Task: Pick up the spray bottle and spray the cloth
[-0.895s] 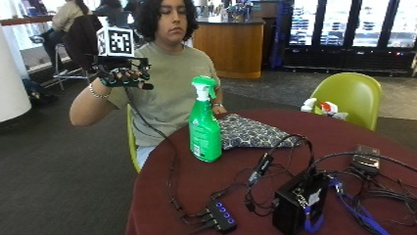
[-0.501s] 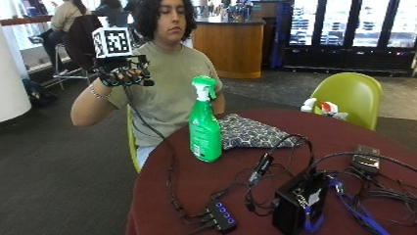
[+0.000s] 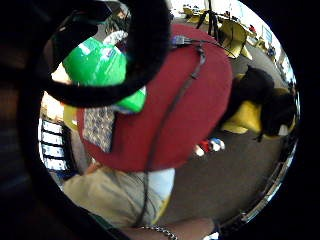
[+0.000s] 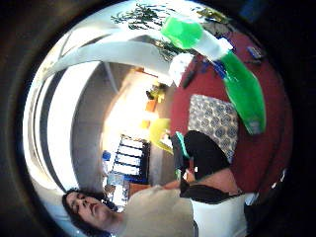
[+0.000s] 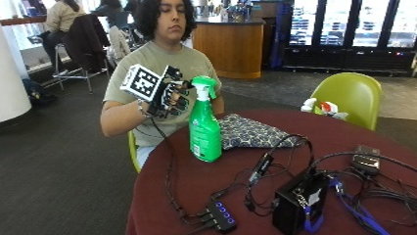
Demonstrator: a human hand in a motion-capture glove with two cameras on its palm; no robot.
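Observation:
A green spray bottle (image 5: 204, 132) with a white and green trigger head stands upright on the round red table (image 5: 196, 186), near the edge closest to the seated person. Just behind it lies a patterned dark cloth (image 5: 254, 133), folded flat. My gloved right hand (image 5: 171, 94) hovers level with the bottle's head on the side away from the cloth, fingers loosely curled toward it and holding nothing. A small gap seems to separate fingertips and trigger head. Both palm views show the bottle (image 3: 100, 65) (image 4: 242, 89) close by, with the cloth (image 3: 100, 127) (image 4: 215, 121) beside it.
A black box (image 5: 300, 203), a small hub (image 5: 218, 215) and several cables (image 5: 273, 156) cover the table's near and right parts. A phone-like device (image 5: 366, 157) lies at the right. A green chair (image 5: 348, 95) stands behind the table.
My gloved hand has come down from shoulder height and moved toward the bottle's head. The bottle and the cloth have stayed where they were.

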